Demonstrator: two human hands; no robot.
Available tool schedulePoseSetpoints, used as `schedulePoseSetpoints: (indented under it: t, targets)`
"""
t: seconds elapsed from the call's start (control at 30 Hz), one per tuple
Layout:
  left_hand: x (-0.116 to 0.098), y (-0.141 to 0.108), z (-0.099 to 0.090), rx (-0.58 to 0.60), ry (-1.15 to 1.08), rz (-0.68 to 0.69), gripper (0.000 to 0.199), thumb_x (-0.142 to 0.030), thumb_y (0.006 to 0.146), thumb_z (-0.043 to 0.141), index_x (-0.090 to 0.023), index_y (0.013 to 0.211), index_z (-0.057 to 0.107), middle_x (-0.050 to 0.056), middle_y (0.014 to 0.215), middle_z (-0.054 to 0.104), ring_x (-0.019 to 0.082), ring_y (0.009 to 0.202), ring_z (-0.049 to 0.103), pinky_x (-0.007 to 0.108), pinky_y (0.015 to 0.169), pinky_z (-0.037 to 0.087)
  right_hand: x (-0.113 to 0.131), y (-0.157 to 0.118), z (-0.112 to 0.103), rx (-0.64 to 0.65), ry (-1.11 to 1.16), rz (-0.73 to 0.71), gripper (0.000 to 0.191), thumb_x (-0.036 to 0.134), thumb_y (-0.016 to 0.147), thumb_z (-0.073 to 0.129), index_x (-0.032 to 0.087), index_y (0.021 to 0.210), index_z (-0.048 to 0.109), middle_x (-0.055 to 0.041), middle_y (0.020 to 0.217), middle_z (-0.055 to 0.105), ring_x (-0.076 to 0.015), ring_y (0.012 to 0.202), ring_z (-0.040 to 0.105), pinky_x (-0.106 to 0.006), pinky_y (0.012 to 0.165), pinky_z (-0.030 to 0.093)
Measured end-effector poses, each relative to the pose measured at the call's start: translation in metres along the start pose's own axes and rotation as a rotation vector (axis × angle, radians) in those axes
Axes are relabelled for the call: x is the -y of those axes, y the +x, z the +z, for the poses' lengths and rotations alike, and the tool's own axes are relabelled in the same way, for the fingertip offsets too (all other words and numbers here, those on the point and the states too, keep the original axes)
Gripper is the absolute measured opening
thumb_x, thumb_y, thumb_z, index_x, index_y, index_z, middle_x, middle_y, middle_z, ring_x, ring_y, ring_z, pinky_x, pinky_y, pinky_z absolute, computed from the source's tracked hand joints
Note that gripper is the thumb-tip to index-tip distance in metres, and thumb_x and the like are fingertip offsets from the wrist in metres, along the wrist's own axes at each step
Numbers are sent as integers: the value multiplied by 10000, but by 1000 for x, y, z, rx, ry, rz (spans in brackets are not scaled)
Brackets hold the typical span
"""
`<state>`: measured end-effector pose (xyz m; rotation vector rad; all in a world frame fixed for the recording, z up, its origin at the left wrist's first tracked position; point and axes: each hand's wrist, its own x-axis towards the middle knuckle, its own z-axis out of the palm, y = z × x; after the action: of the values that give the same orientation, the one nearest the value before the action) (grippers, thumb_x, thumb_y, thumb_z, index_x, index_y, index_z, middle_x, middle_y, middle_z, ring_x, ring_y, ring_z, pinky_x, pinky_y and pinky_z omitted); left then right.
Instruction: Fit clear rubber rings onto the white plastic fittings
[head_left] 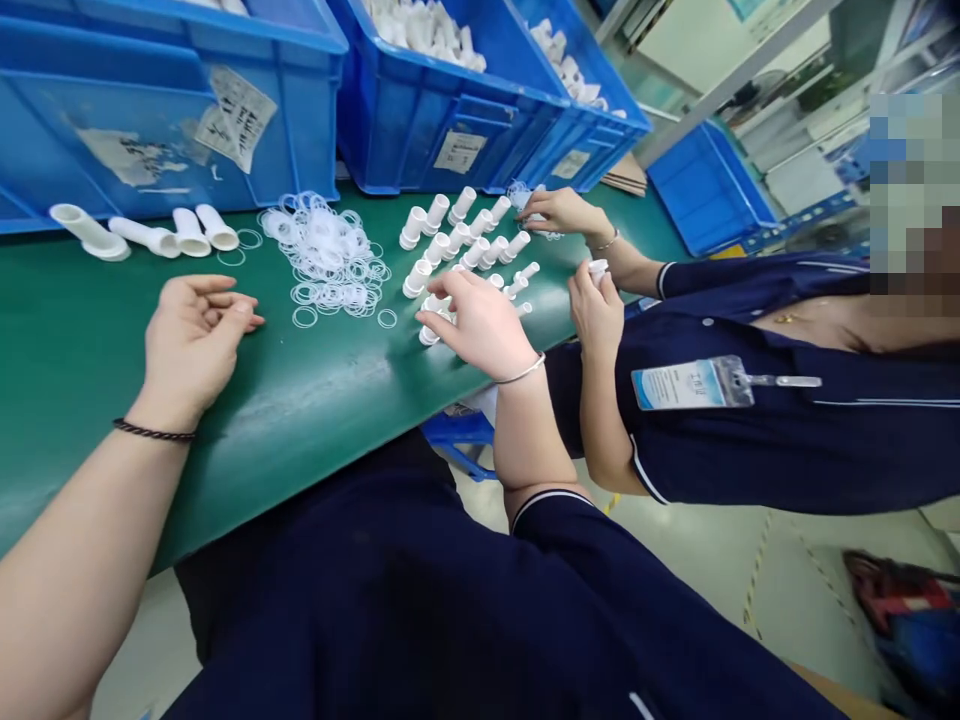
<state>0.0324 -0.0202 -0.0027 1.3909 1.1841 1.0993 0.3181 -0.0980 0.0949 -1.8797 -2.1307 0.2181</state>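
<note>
My left hand (196,335) hovers over the green table, its fingers loosely bent and slightly apart, with nothing visible in it. To its right lies a heap of thin clear rings (326,250). My right hand (484,318) is at the near side of a group of upright white plastic tubes (465,205) with flanged lower ends. Its thumb and forefinger are around one white plastic tube (429,335), which stands at the front of the group and is partly hidden by the fingers. Several larger white tubes (90,235) lie left of the rings.
Blue crates (427,110) filled with white parts line the table's back edge. At right, a co-worker's hand (562,212) reaches to more clear rings, while the other hand (600,310) holds a small white part. An additional blue crate (709,190) stands beyond the table (300,400).
</note>
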Motion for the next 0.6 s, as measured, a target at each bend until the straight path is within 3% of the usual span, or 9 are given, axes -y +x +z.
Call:
schedulePoseSetpoints:
  t: [0.17,0.27,0.37,0.5,0.6]
  targets:
    - [4,0,1,-30,34,14,326,-421,815,629,-236,1069,545,-26,911,623,150,792,610,374,789,489,16,9,-1,3,-25,-94,280,401,902,509,169,1056,542,-56,949,554,-227,937,556,-358,800,451]
    - [1,-6,1,-50,44,0,281,-361,788,642,-205,1011,571,3,851,635,155,754,600,330,745,475,34,15,-13,-11,-117,-225,243,379,883,553,189,1034,565,-73,936,593,-236,901,575,-348,751,461]
    - [-4,-9,3,-63,-81,-5,245,-278,719,688,-192,938,623,27,826,646,157,740,581,284,720,460,49,36,-29,-3,-201,-394,242,364,870,576,206,1052,578,-90,933,620,-251,885,586,-361,716,463]
    - [-7,-9,4,-85,-177,39,165,-222,696,696,-212,858,667,32,799,645,157,698,548,262,696,445,75,101,-50,-47,-207,-594,235,369,862,566,214,1036,598,-91,945,626,-258,901,580,-386,740,469]
    - [-7,-11,2,-61,-117,89,108,-223,725,665,-229,833,675,33,784,633,163,687,541,267,681,447,98,171,-57,-102,-251,-615,236,349,874,517,198,1034,604,-97,955,613,-251,918,575,-389,786,472]
